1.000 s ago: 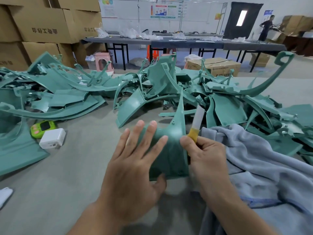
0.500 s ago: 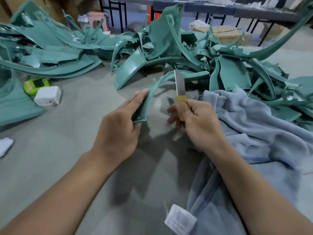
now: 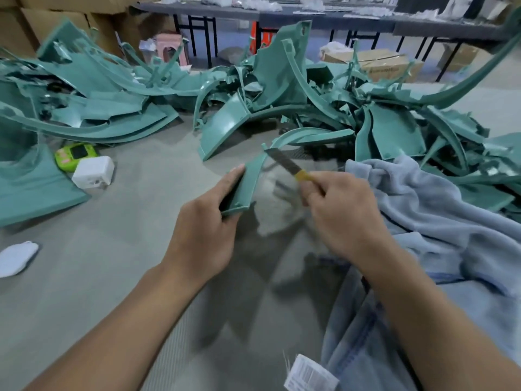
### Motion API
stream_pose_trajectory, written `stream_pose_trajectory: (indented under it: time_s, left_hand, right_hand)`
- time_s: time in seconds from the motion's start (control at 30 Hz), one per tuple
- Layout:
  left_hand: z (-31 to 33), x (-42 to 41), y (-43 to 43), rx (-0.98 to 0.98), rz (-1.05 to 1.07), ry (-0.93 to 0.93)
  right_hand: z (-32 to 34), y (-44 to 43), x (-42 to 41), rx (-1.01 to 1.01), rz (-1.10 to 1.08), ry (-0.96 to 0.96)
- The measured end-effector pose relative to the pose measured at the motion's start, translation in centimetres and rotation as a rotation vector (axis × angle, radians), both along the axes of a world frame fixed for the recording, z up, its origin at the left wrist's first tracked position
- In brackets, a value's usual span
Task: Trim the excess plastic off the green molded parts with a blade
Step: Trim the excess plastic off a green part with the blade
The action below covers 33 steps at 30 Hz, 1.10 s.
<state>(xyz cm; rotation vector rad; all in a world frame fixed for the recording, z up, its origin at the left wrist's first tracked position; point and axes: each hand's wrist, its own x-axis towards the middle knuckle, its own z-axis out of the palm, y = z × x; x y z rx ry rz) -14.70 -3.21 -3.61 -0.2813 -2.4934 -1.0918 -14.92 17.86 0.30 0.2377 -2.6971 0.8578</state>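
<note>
My left grip (image 3: 205,230) holds the wide lower end of the green part (image 3: 248,182), fingers laid along its far side and thumb tucked beneath. My right grip (image 3: 341,213) pinches the yellow handle of the blade (image 3: 282,162).

A second ago the left palm lay spread flat over the part's broad face, with the blade standing along its right edge. Now the part is turned edge-on and the blade has tipped over to the left, its tip at the part's narrow curved arm. The blur does not let me say whether steel touches plastic. I judge that one edge is done and I am setting up to shave flash off the next. The thin arm may flex under the cut.

The part is held just above the grey floor (image 3: 112,277), between me and the big pile (image 3: 282,94) of green parts. A blue blanket (image 3: 437,207) lies bunched to the right, above my jeans (image 3: 366,348). To the left a green gadget (image 3: 74,155) touches a white box (image 3: 93,172). At the back stand a long dark counter (image 3: 324,16) and stacked cartons (image 3: 70,12).
</note>
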Motion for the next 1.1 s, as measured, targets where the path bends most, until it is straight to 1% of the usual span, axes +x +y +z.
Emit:
stream_pose_trajectory:
  time_s: [0.03, 0.07, 0.13, 0.17, 0.2, 0.23, 0.27, 0.33, 0.37, 0.4, 0.47, 0.53, 0.57, 0.6, 0.67, 0.7, 0.73, 0.77, 0.83, 0.87, 0.9, 0.97, 1.0, 1.03, 1.1]
  left_hand:
    - [0.0, 0.0, 0.0, 0.004, 0.004, -0.002]
    - [0.0, 0.0, 0.0, 0.000, 0.005, -0.003]
    - [-0.1, 0.1, 0.1, -0.019, 0.009, -0.007]
    - [-0.2, 0.1, 0.1, -0.019, 0.008, -0.012]
    - [-0.2, 0.2, 0.1, -0.014, 0.002, -0.019]
    - [-0.1, 0.2, 0.0, -0.014, -0.007, -0.023]
    - [-0.1, 0.3, 0.0, -0.018, -0.017, -0.021]
    - [0.0, 0.4, -0.1, -0.022, -0.041, -0.017]
    - [0.0, 0.5, -0.1, -0.022, -0.051, -0.017]
    - [0.0, 0.5, -0.1, -0.025, -0.059, -0.016]
    - [0.0, 0.6, -0.1, -0.041, -0.059, -0.019]
    - [0.0, 0.6, -0.1, -0.060, -0.051, -0.027]
    - [0.1, 0.6, -0.1, -0.061, -0.054, -0.028]
    - [0.1, 0.6, -0.2, -0.059, -0.062, -0.027]
    - [0.1, 0.7, -0.2, -0.056, -0.078, -0.019]
    - [0.1, 0.7, -0.2, -0.054, -0.081, -0.017]
    - [0.1, 0.8, -0.2, -0.051, -0.082, -0.018]
    - [0.1, 0.8, -0.2, -0.050, -0.081, -0.020]
    - [0.1, 0.7, -0.1, -0.044, -0.081, -0.020]
    - [0.1, 0.7, -0.1, -0.040, -0.082, -0.019]
    - [0.1, 0.6, -0.2, -0.037, -0.084, -0.018]
    - [0.2, 0.7, -0.2, -0.020, -0.085, -0.016]
    - [0.2, 0.7, -0.3, -0.003, -0.079, -0.011]
    - [0.2, 0.8, -0.4, 0.015, -0.071, -0.005]
    - [0.2, 0.8, -0.7, 0.043, -0.049, 0.002]
  right_hand:
    - [0.1, 0.5, -0.3, -0.029, -0.064, 0.021]
    - [0.2, 0.9, -0.2, -0.087, -0.048, 0.029]
    - [0.2, 0.8, 0.7, -0.172, 0.166, -0.021]
    - [0.1, 0.3, 1.3, -0.142, 0.273, -0.070]
    - [-0.2, -0.1, 1.6, -0.097, 0.332, -0.103]
    - [-0.6, -0.2, 1.4, -0.069, 0.323, -0.103]
    - [-0.8, -0.1, 0.8, -0.073, 0.245, -0.083]
    - [-0.6, 0.6, -0.6, -0.094, -0.020, 0.000]
    - [-0.5, 1.0, -1.0, -0.127, -0.096, 0.038]
    - [-0.5, 1.2, -0.9, -0.180, -0.082, 0.064]
    - [-0.4, 1.0, -0.1, -0.255, 0.111, 0.019]
    - [-0.5, 0.5, 0.5, -0.175, 0.271, -0.096]
    - [-0.7, 0.5, 0.1, -0.146, 0.248, -0.112]
    - [-0.8, 0.7, -0.6, -0.154, 0.155, -0.105]
    - [-0.5, 1.3, -1.9, -0.189, -0.099, -0.036]
    - [-0.5, 1.6, -2.1, -0.216, -0.134, 0.017]
    - [-0.4, 1.7, -1.8, -0.245, -0.082, 0.056]
    - [-0.4, 1.6, -1.3, -0.267, 0.024, 0.057]
    - [-0.4, 1.1, -0.3, -0.233, 0.217, -0.047]
    - [-0.6, 1.1, -0.3, -0.192, 0.232, -0.086]
    - [-0.8, 1.3, -0.9, -0.168, 0.169, -0.087]
    - [-0.6, 1.9, -2.2, -0.149, -0.080, -0.026]
    - [-0.4, 2.2, -2.5, -0.165, -0.166, 0.009]
    - [-0.3, 2.5, -2.5, -0.222, -0.170, 0.045]
    - [0.0, 2.4, -1.7, -0.347, 0.014, 0.046]
